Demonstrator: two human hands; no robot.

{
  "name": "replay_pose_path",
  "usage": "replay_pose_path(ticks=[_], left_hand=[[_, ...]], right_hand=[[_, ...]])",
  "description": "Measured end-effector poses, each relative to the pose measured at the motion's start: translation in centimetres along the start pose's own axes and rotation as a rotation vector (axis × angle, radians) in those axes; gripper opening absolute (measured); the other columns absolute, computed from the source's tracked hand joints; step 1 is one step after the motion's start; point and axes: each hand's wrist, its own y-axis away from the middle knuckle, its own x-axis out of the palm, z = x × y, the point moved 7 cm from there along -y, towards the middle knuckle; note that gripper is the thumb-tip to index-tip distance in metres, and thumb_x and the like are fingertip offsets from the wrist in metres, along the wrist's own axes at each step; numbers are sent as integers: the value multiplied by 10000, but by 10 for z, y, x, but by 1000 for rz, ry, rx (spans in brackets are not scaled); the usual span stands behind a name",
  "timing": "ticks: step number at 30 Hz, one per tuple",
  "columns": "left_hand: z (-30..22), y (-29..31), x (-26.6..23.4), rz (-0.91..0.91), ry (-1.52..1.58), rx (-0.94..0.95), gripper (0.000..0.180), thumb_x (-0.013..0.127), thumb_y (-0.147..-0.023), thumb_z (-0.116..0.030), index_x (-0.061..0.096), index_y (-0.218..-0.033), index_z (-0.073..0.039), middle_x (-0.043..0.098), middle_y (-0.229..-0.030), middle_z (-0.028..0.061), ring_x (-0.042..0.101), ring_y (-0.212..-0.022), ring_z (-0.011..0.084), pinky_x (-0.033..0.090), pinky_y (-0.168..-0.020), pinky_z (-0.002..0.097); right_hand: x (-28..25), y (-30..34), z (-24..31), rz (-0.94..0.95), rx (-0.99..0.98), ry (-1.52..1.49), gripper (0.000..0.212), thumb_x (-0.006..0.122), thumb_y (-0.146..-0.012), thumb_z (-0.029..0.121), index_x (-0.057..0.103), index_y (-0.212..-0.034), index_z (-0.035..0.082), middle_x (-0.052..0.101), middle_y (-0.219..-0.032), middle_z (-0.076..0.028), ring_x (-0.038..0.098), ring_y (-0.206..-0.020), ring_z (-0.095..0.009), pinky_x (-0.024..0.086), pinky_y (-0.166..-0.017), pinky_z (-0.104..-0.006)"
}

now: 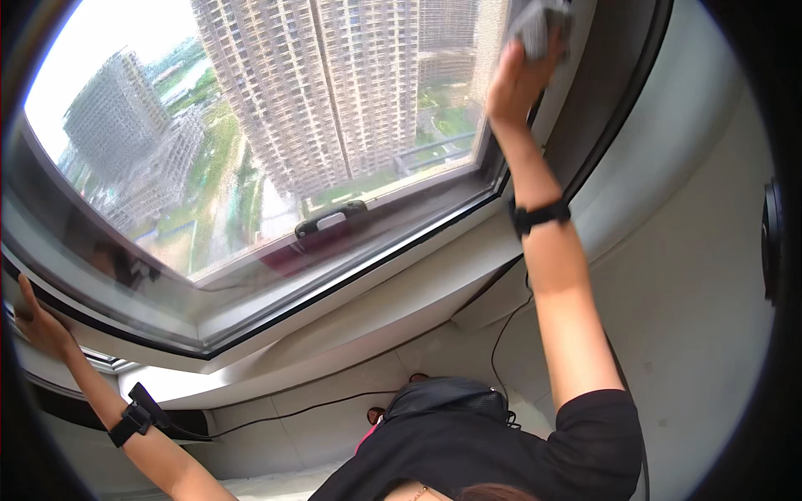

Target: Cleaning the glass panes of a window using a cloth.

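Note:
My right hand (520, 90) is raised to the upper right, closed on a folded grey cloth (535, 32) at the side of the window frame (571, 50). Hand and cloth are slightly blurred. At the far left, my left hand (43, 327) grips the outer edge of the window sash (125, 338), its thumb pointing up; the other fingers are partly hidden at the picture's rim. The sash stands tilted away from its frame. Between my arms lies its glass pane (251, 167), with a dark handle (331, 219) near the lower edge.
A white sill (376, 321) runs below the sash. Black straps circle both wrists, and a thin black cable (292, 413) trails across the tiled floor (334, 434). A dark bag (451, 397) hangs at my front. Tall buildings show beyond the glass; a pale wall (677, 334) stands right.

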Motion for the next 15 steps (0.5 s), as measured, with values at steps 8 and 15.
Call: replay_pose_path(ticks=[8, 15], left_hand=[[-15, 3, 5, 4, 18, 0, 681, 597, -745, -530, 560, -1009, 96, 587, -993, 210, 577, -905, 306, 451, -792, 357], [-25, 2, 17, 52, 237, 77, 519, 642, -766, -409, 612, -959, 72, 622, -991, 151, 587, -927, 232, 445, -805, 309]], right_hand=[[-47, 262, -23, 106, 615, 52, 727, 290, -901, 461, 85, -1358, -65, 67, -1406, -295, 60, -1310, -426, 55, -1059, -488], [-29, 218, 3, 85, 740, 133, 697, 344, -907, 407, 71, -1373, -33, 43, -1435, -230, 28, -1336, -338, 12, -1073, -432]])
